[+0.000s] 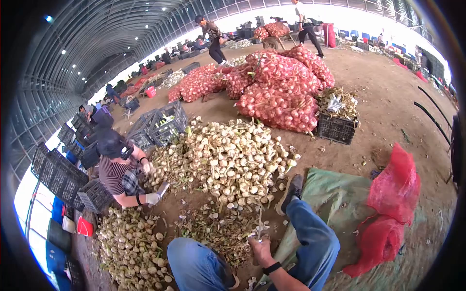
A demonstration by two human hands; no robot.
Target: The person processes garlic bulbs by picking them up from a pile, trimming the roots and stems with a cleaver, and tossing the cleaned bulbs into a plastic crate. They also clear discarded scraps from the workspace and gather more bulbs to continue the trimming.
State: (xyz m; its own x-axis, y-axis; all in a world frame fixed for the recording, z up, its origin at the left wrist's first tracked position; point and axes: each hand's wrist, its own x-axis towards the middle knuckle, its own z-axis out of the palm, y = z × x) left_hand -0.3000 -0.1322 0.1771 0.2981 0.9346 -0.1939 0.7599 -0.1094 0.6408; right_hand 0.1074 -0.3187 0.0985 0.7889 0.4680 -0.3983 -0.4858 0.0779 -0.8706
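A pale, slender thing (260, 224) stands upright out of the top of the right hand (261, 250), whose fingers are folded together and clamped on its lower end. It is too small and blurred to tell whether it is a stem, a tool or both. The left hand is out of view, so I cannot tell its grip. A dark wristband (272, 268) circles the wrist just below the grip.

The grip sits between two jeans-clad legs (313, 233), above the ground, with a dark shoe (292, 188) beyond it and slightly to its right. Just left of the grip, a layer of trimmings (213, 228) covers the soil. Beyond these lies a broad heap of garlic bulbs (242, 157), its near edge close to the held thing. A second garlic heap (131, 242) lies farther left of the grip, past the left knee.

Between the two heaps, well apart from the grip, a co-worker (114, 167) in a striped top and dark cap bends forward, a white-gloved hand (152, 198) at a flat, pale blade (164, 187).

To the right of the grip, a green sheet (335, 191) is spread under the right leg, with crumpled red mesh (395, 186) on its far side. Past the large heap stand full red mesh sacks (284, 104), with a black crate (336, 128) of scraps beside them. Farthest from the grip, two people (213, 39) are on foot near a loaded barrow (273, 42).
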